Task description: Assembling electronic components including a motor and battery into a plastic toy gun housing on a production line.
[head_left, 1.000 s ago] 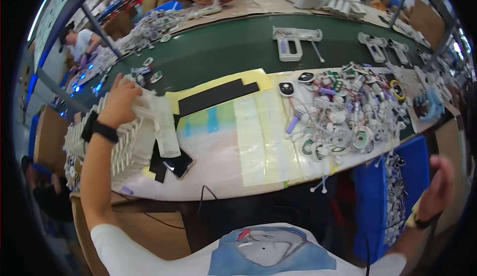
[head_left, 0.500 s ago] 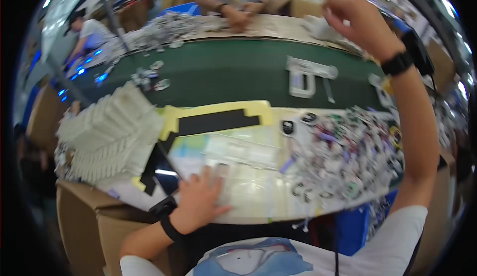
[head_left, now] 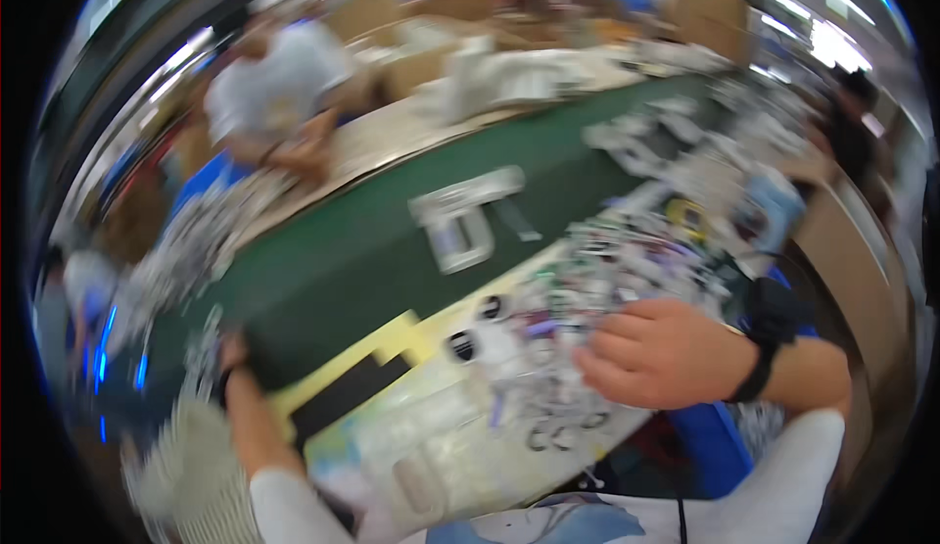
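My left hand [head_left: 233, 353] reaches to the far left, beside a small cluster of clear and grey plastic pieces [head_left: 204, 348] on the green belt; blur hides its fingers. My right hand [head_left: 666, 353] hovers over the near side of a heap of small mixed plastic parts [head_left: 578, 294]. Its fingers are curled in, and I cannot see what they hold, if anything. On the work surface lie a clear plastic tray [head_left: 411, 417] and, nearer me, a small greyish rounded rectangular piece [head_left: 419, 483]. Neither hand touches them.
A green belt [head_left: 362, 240] runs beyond the work surface, bearing a white gun-shaped plastic frame [head_left: 465, 219]. Stacked off-white trays [head_left: 196, 466] stand at the near left. A blue bin [head_left: 710, 446] sits below the right edge. Across the belt, a person [head_left: 279, 94] works beside piled parts.
The view has swung right and tilted. My left hand has left the work surface for the far-left pieces. My right hand has come down from its raised place to above the heap.
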The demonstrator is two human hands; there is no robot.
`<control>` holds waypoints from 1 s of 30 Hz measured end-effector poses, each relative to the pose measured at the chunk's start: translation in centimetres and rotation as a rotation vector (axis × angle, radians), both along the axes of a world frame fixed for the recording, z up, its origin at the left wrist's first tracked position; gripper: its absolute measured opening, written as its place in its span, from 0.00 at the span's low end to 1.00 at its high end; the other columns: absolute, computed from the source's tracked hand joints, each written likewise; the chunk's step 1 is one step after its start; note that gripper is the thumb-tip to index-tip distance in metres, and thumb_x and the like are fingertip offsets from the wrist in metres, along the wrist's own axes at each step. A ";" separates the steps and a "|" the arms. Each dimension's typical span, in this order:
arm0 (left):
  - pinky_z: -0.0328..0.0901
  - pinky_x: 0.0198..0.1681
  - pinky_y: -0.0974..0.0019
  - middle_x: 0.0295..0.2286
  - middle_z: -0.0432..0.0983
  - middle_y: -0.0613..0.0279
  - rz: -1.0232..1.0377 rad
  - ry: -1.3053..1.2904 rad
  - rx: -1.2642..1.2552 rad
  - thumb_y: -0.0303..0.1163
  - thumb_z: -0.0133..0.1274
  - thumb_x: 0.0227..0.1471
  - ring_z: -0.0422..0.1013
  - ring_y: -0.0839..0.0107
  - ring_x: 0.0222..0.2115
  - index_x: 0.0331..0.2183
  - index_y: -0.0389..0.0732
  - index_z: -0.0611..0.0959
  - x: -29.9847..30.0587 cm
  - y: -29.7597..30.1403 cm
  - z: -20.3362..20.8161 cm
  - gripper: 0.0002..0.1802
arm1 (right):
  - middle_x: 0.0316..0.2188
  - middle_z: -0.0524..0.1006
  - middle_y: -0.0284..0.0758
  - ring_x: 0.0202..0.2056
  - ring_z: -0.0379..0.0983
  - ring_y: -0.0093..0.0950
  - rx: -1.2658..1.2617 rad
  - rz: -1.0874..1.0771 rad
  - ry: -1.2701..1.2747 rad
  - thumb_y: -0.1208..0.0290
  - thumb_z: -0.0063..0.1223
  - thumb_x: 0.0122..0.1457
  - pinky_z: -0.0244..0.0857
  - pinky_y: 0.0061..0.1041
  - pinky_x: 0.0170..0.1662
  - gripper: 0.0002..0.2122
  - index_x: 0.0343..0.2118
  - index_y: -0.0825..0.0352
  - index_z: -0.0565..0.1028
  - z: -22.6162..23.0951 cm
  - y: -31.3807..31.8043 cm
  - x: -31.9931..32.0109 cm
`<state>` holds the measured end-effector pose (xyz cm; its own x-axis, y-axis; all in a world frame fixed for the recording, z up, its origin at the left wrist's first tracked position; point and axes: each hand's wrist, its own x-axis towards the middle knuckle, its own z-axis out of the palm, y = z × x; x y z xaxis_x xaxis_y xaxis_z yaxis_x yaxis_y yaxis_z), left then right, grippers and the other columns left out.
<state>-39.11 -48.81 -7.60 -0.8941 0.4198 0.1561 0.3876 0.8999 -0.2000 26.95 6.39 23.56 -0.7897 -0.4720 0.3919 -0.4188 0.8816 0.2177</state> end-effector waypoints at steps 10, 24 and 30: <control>0.65 0.44 0.51 0.38 0.73 0.38 -0.109 0.094 -0.010 0.21 0.48 0.46 0.69 0.42 0.41 0.41 0.31 0.75 -2.4 8.9 7.6 0.16 | 0.18 0.69 0.30 0.23 0.70 0.27 -0.036 -0.170 0.118 0.71 0.51 0.45 0.63 0.26 0.28 0.06 0.19 0.63 0.67 -1.0 -1.5 1.8; 0.65 0.20 0.69 0.23 0.75 0.56 -0.469 -0.143 0.981 0.32 0.55 0.51 0.74 0.71 0.21 0.35 0.38 0.68 30.7 22.7 26.1 0.14 | 0.40 0.76 0.47 0.42 0.73 0.43 -0.609 -0.156 -0.031 0.57 0.59 0.50 0.67 0.37 0.46 0.26 0.48 0.69 0.70 -8.0 -12.8 -22.8; 0.64 0.19 0.75 0.30 0.75 0.65 -0.466 -0.650 1.166 0.32 0.49 0.57 0.72 0.79 0.26 0.42 0.42 0.75 33.4 22.7 25.8 0.10 | 0.42 0.75 0.47 0.44 0.73 0.43 -0.677 -0.185 -0.441 0.54 0.65 0.41 0.66 0.36 0.49 0.36 0.51 0.69 0.65 -15.0 -14.0 -29.7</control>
<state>-5.69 -26.12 18.23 -0.7573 0.6098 0.2336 0.4247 0.1883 0.8855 -2.79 -7.64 8.61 -0.9791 -0.0928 0.1811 -0.1773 0.8258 -0.5354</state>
